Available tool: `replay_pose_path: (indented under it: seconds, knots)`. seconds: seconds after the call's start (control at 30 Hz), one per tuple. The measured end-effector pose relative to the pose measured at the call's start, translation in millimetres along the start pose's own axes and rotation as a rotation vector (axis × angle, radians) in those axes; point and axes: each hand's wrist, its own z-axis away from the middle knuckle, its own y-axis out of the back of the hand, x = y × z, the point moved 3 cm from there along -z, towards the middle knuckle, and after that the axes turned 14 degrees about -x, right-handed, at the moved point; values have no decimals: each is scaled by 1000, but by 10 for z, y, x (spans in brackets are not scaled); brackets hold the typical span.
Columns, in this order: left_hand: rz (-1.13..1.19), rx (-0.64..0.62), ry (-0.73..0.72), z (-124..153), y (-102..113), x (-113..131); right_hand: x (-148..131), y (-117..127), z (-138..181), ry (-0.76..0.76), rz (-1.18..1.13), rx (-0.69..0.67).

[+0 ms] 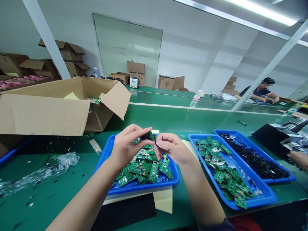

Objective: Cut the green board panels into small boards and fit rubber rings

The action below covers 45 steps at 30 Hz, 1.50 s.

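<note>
Above a blue tray (176, 173), we hold a mostly hidden green circuit board (153, 136), its visible edge slanting from eleven toward five o'clock. Our left hand (127, 141) pinches it from nine, our right hand (169, 146) its dark side from three; another tray (267, 197) lies at four, an open carton (43, 114) at ten.

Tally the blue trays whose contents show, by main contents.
Green circuit boards: 2 (centre tray, right tray)
Small black parts: 1 (far-right tray)
Total: 3
</note>
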Motion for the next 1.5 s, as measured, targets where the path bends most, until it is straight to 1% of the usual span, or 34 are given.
replay_pose_path:
  seconds: [0.1,0.17,0.27,0.4,0.47,0.6,0.7,0.8,0.9,0.97,1.03,1.13,1.23,1.3,1.4,1.43,1.5]
  knots:
    - [145,-67,-6,-23,-14,-6,17,11,-12,-32,-50,-71]
    - [219,-102,21,-33,-27,-28,10,9,-11,-32,-61,-106]
    - [269,-115,55,-39,-35,-59,2,9,-8,-20,-48,-100]
    - [298,-107,50,-38,-27,-69,24,5,-16,-51,-16,-77]
    - [315,-118,54,-32,-20,-66,23,6,-21,-47,36,-61]
    - [397,-211,61,-22,-21,-34,-26,20,-1,0,227,8]
    - [478,-256,98,-19,-34,-8,-73,13,39,49,372,67]
    - [590,-229,153,-24,-55,15,-106,21,78,103,487,198]
    - [693,-149,194,-31,-77,39,-128,40,104,194,491,313]
    - [723,-98,220,-31,-93,45,-141,28,108,252,501,313]
    - [745,-67,239,-27,-113,39,-150,-10,104,282,563,280]
    - [787,-50,250,-17,-139,16,-157,-74,98,332,671,280]
    - [803,-51,244,-13,-129,8,-136,-83,83,349,658,299]
    - [792,-90,237,-20,-108,21,-99,-46,62,296,562,287]
    - [771,-208,235,-37,-91,51,-73,23,47,240,450,257]
    - [767,-247,241,-42,-93,57,-83,40,51,244,462,261]
    - [764,-301,261,-47,-107,55,-134,59,75,278,566,297]
